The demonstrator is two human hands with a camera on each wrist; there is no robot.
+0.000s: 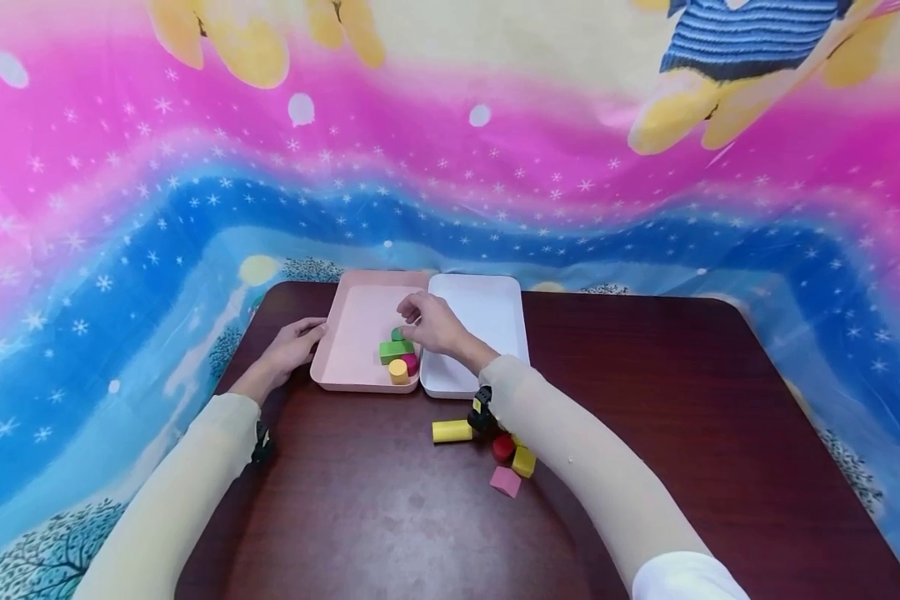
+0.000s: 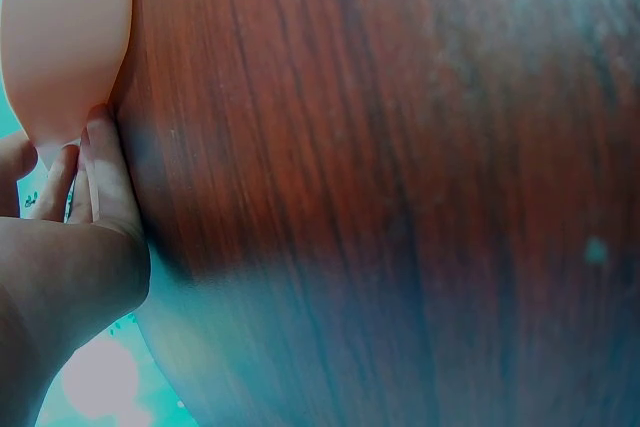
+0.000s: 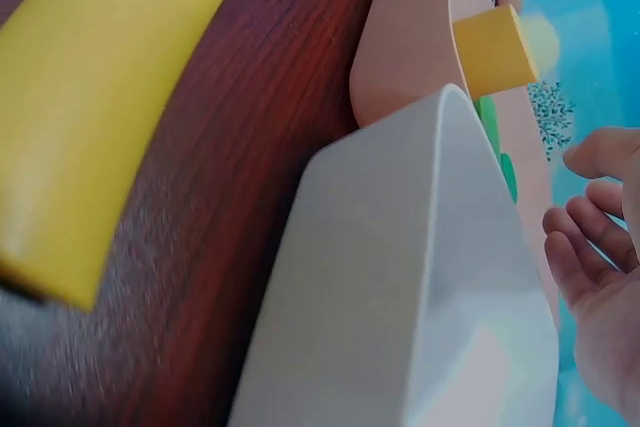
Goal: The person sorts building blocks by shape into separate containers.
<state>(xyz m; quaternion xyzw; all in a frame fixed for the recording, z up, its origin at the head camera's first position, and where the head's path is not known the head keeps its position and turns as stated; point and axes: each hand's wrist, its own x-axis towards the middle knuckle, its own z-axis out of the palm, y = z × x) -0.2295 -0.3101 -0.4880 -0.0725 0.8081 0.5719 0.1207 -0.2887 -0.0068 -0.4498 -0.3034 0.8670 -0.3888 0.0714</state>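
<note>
My left hand (image 1: pixel 294 346) is at the left side of a pink tray (image 1: pixel 356 308), its fingers (image 2: pixel 110 172) touching the outer wall. Over the seam between that tray and a white tray (image 1: pixel 487 300) hovers my right hand (image 1: pixel 433 323). Its thumb and loosely bent fingers stand apart, and nothing shows between them in the right wrist view. Just below it, in the pink tray, are a dark green round block (image 1: pixel 397 334), a light green rectangular block (image 1: pixel 392 353), a magenta block (image 1: pixel 411 364) and an orange-yellow cylinder (image 3: pixel 495 50).
On the dark wooden table (image 1: pixel 360 492), in front of the white tray, lie a yellow half-round-looking long block (image 1: pixel 452 431), a red cylinder (image 1: pixel 503 448), a yellow block (image 1: pixel 523 462) and a pink block (image 1: pixel 506 482). My right forearm partly covers this group. A patterned cloth (image 1: pixel 450 192) hangs behind the table.
</note>
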